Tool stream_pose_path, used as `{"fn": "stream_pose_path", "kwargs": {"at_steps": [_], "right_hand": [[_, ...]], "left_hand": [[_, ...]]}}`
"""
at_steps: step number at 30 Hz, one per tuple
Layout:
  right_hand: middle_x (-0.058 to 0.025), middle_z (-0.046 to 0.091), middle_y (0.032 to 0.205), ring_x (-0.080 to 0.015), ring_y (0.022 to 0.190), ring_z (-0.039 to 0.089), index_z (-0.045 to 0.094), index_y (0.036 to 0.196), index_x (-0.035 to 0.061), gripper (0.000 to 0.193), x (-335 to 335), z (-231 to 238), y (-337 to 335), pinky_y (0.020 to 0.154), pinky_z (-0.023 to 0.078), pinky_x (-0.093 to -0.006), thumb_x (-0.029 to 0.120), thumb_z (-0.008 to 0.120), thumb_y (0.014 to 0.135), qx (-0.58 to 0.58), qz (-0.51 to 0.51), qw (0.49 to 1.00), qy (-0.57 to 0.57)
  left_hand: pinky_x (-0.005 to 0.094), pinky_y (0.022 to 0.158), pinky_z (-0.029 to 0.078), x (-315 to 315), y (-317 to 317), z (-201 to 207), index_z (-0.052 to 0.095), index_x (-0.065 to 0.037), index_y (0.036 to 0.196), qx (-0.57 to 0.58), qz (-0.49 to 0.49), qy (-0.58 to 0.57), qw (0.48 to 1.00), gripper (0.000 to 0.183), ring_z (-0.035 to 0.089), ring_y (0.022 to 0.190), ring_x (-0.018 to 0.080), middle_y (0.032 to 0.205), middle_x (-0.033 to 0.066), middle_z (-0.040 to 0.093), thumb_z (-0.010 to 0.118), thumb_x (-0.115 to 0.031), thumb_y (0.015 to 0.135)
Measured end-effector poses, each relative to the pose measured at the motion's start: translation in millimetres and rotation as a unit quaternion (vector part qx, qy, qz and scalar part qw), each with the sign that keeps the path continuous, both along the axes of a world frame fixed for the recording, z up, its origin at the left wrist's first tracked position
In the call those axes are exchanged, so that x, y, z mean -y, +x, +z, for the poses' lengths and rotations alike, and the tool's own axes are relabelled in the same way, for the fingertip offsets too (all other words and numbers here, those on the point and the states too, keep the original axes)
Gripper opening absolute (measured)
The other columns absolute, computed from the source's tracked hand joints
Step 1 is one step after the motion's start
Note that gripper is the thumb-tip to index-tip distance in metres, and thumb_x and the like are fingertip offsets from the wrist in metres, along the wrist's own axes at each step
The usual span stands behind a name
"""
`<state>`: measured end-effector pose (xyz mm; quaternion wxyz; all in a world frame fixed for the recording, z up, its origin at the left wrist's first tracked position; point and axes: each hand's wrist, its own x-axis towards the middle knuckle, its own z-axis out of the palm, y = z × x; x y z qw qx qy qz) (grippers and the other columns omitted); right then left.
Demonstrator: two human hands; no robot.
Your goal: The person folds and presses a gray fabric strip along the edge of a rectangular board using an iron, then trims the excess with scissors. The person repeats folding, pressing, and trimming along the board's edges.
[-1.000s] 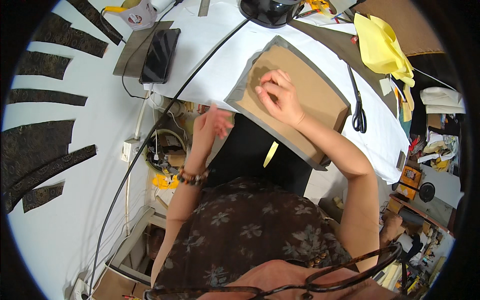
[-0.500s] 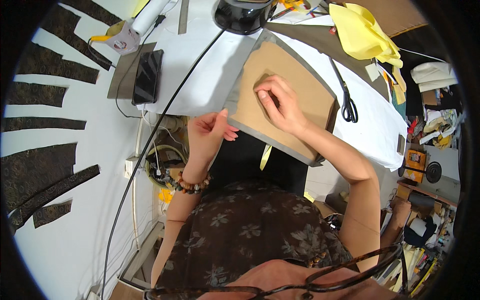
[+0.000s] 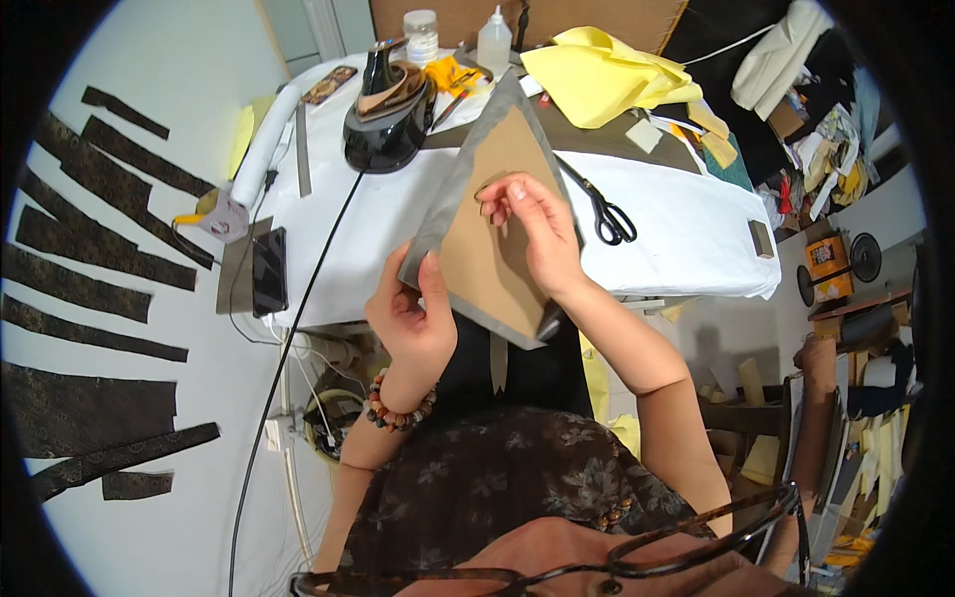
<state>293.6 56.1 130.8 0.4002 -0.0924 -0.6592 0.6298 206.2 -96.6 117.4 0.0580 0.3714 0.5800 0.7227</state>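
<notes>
A tan board (image 3: 494,234) with a grey fabric border is tilted up off the table in front of me. My left hand (image 3: 415,308) grips its lower left edge, thumb on the tan face and fingers behind. Over the tan face is my right hand (image 3: 534,224), its fingers curled in near the thumb. Something dark shows at its fingertips, too small to name. A narrow grey strip with a notched end (image 3: 498,368) shows below the board. Black-handled scissors (image 3: 612,221) lie on the white-covered table, just right of the board.
A black iron (image 3: 383,139) stands at the table's back left, its cord (image 3: 298,328) running down toward me. A phone (image 3: 270,271) lies at the left edge. Yellow sheets (image 3: 617,80) and a white squeeze bottle (image 3: 494,45) are at the back. Dark patterned strips (image 3: 90,289) hang at left.
The board has been lifted and tilted more steeply, with my left hand still on its edge. My right hand stays curled over its face. My view has shifted, showing more of the table's back.
</notes>
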Motion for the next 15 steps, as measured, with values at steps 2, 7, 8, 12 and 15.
{"fn": "stream_pose_path", "kwargs": {"at_steps": [2, 7, 8, 12, 15], "right_hand": [[-0.0067, 0.063, 0.091, -0.0134, 0.086, 0.054, 0.065, 0.103, -0.0024, 0.040, 0, 21, 13, 0.083, 0.043, -0.0288, 0.031, 0.043, 0.106, -0.023, 0.024, 0.999, -0.032], [-0.0112, 0.069, 0.083, -0.0134, 0.061, 0.059, 0.065, 0.099, -0.0011, 0.042, 10, 39, 37, 0.062, 0.048, -0.0259, 0.037, 0.048, 0.105, -0.043, 0.066, 0.991, -0.110], [-0.0091, 0.068, 0.078, -0.0106, 0.058, 0.058, 0.065, 0.094, 0.0002, 0.033, 14, 40, 39, 0.058, 0.046, -0.0228, 0.031, 0.055, 0.103, -0.051, 0.084, 0.986, -0.136], [-0.0055, 0.067, 0.069, -0.0052, 0.051, 0.055, 0.065, 0.087, 0.0014, 0.021, 24, 48, 38, 0.046, 0.041, -0.0169, 0.019, 0.071, 0.095, -0.039, 0.121, 0.976, -0.174], [-0.0037, 0.066, 0.068, -0.0040, 0.051, 0.055, 0.064, 0.085, 0.0017, 0.020, 26, 51, 33, 0.044, 0.039, -0.0161, 0.017, 0.075, 0.092, -0.032, 0.110, 0.976, -0.185]], "left_hand": [[0.0176, 0.061, 0.045, 0, 6, 32, 0.059, 0.008, 0.119, -0.071, -0.011, 0.005, 0.997, 0.025, 0.058, 0.070, 0.0027, 0.083, 0.0040, 0.068, 0.060, -0.005, 0.099], [0.0221, 0.064, 0.050, -3, 11, 56, 0.062, 0.005, 0.120, -0.206, -0.031, 0.010, 0.978, 0.025, 0.064, 0.074, 0.0078, 0.090, 0.0093, 0.072, 0.059, -0.005, 0.098], [0.0238, 0.068, 0.052, -1, 13, 56, 0.062, 0.004, 0.120, -0.205, -0.034, -0.002, 0.978, 0.025, 0.066, 0.078, 0.0097, 0.094, 0.0106, 0.073, 0.058, -0.005, 0.098], [0.0257, 0.081, 0.051, 0, 17, 53, 0.061, 0.005, 0.120, -0.145, -0.077, 0.009, 0.986, 0.026, 0.065, 0.091, 0.0118, 0.103, 0.0131, 0.072, 0.056, -0.010, 0.101], [0.0270, 0.086, 0.050, -2, 17, 54, 0.057, 0.006, 0.122, -0.079, -0.128, 0.018, 0.988, 0.032, 0.064, 0.097, 0.0132, 0.110, 0.0152, 0.070, 0.053, -0.019, 0.104]]}}
